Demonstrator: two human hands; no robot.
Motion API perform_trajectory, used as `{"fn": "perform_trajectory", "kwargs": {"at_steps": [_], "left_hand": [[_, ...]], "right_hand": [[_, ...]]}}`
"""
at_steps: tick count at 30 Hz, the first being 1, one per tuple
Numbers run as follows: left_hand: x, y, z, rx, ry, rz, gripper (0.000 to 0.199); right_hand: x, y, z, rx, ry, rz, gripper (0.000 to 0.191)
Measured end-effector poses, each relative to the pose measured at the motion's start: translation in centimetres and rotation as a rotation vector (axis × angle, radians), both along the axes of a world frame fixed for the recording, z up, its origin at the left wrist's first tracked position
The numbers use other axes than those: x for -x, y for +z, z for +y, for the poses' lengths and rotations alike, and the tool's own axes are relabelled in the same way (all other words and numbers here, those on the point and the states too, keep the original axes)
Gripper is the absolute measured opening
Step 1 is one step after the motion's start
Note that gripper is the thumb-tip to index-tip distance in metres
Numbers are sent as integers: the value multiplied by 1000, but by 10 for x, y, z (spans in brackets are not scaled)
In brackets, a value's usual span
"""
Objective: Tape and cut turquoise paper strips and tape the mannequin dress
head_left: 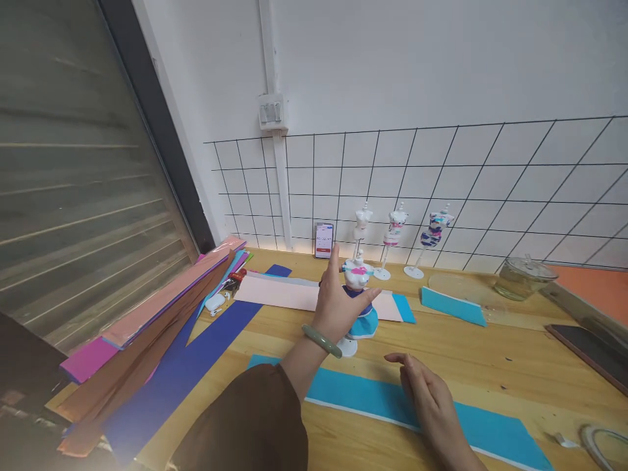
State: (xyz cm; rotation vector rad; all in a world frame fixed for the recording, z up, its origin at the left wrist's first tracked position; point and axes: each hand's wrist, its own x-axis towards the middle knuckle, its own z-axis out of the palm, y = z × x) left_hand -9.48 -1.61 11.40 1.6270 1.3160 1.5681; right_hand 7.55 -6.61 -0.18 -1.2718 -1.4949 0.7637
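Observation:
A small white dress-form mannequin (358, 273) stands on a round base, dressed in a dark blue wrap and a light-blue flared skirt (364, 325). My left hand (338, 302), with a green bangle at the wrist, is right beside it. Its fingers point up and its thumb stretches across in front of the waist; whether it touches the form I cannot tell. My right hand (428, 394) hovers over or rests on a long light-blue paper strip (363, 392). Its index finger reaches out to the left, the other fingers are loosely bent, and nothing shows in it.
Three more small mannequins (394, 229) stand near the wire grid, beside a propped phone (324, 241). Stacked coloured paper (171, 294) and earbuds (214, 302) lie left. A glass pot (523, 278), a dark tablet-like slab (589, 356) and a tape roll (606, 448) are right.

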Motion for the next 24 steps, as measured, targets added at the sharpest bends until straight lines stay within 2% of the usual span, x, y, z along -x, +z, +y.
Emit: {"fn": "perform_trajectory", "kwargs": {"at_steps": [3,5,8,10,12,14,16,21,24], "left_hand": [[3,-1,3,14,-55,-72,85],[7,1,3,13,-84,-120,84],[13,8,-3,40,-156,-141,80],[15,15,-10,72,-203,-103,77],[14,22,-19,90,-203,-30,77],[12,26,-27,94,-168,69,78],[9,28,-31,89,-114,174,77],[4,27,-33,-17,52,409,71],[2,25,-33,-57,99,511,70]], "right_hand": [[-1,3,1,-34,-9,-64,41],[-1,14,4,-110,-74,-116,35],[2,48,12,-352,-125,-234,21],[6,78,20,-579,-74,-356,14],[9,106,26,-756,-59,-545,18],[12,124,29,-852,-56,-663,24],[14,130,29,-896,-47,-727,28],[11,119,31,-927,10,-776,34],[8,116,33,-966,17,-767,30]]}}
